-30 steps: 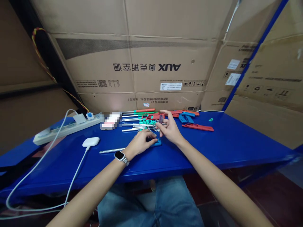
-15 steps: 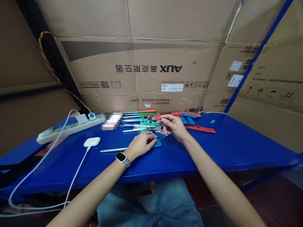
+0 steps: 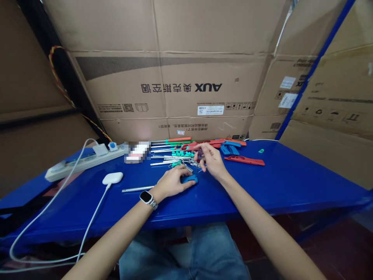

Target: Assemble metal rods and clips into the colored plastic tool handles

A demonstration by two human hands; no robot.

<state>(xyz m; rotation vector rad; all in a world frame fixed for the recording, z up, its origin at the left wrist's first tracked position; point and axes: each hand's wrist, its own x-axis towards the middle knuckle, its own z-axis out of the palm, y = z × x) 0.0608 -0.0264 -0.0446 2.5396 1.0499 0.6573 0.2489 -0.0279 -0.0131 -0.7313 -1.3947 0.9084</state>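
My left hand (image 3: 172,182), with a watch on the wrist, is closed over a long-nosed lighter lying on the table. Its blue handle (image 3: 189,179) shows past my fingers, and its metal tube (image 3: 136,189) sticks out to the left. My right hand (image 3: 214,162) grips a small screwdriver by its dark red handle (image 3: 200,155). The thin shaft points down beside the blue handle; whether its tip touches is too small to tell. Just beyond my hands lie several metal tubes (image 3: 160,157) with green parts (image 3: 183,153) and thin wires.
Red handle shells (image 3: 244,160) and blue shells (image 3: 229,149) lie at the back right, near a small green piece (image 3: 261,150). On the left are a white earbud case (image 3: 112,178) on a cable, a power strip (image 3: 87,161) and a blurred-out object (image 3: 136,152). Cardboard (image 3: 180,66) walls the back.
My left thumb has stretched out along the near side of the blue handle. The screwdriver handle shows more clearly in my right hand. The view has shifted slightly.
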